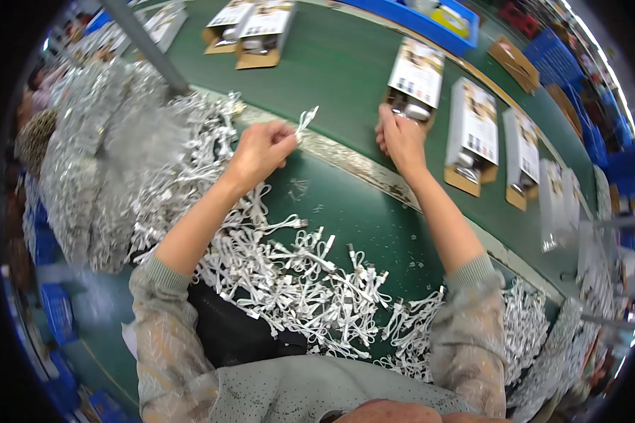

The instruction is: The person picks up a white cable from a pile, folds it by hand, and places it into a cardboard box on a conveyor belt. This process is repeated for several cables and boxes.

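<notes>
My left hand point(262, 148) pinches a small white coiled USB cable point(305, 121) between thumb and fingertips, above the pale edge strip of the green belt. Further right, my right hand point(402, 139) has its fingers curled at the open near end of a white printed box point(416, 74). Inside that box's mouth a white rounded item point(416, 112) shows. Whatever my right fingers grip there is hidden by the hand. Below both arms spreads a heap of white cables point(289, 282), each bundled, on the green tabletop point(374, 233).
More open boxes stand on the belt: one point(473, 134) right of my right hand, another point(522, 155) beyond it, and a pair point(264, 32) at far left. Clear plastic bags point(95, 162) pile up left. A metal post point(144, 46) rises there. A blue bin point(416, 21) sits behind.
</notes>
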Demonstrator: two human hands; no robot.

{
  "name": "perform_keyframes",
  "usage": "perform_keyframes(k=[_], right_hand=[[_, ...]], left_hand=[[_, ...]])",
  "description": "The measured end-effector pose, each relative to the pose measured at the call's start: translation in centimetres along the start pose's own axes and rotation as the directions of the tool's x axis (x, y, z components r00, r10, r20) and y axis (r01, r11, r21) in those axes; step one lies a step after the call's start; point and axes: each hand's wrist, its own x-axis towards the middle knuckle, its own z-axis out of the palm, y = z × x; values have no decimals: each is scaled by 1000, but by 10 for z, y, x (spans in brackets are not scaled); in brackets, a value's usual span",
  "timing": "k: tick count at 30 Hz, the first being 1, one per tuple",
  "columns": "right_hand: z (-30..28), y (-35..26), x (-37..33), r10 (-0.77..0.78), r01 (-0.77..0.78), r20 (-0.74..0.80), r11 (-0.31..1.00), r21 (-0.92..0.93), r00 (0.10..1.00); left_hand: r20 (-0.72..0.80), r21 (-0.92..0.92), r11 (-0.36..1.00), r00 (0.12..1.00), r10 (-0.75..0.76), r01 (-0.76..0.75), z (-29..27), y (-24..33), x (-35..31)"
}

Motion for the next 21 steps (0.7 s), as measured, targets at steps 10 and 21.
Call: perform_keyframes(k=[10, 21], right_hand=[[50, -22, -163, -590, 822, 701, 569, 8, 402], [6, -7, -155, -433, 497, 470, 867, -15, 769]], left_hand=[[-220, 106, 993, 975, -34, 59, -11, -18, 65], [-313, 243, 969, 943, 113, -35, 22, -13, 153]])
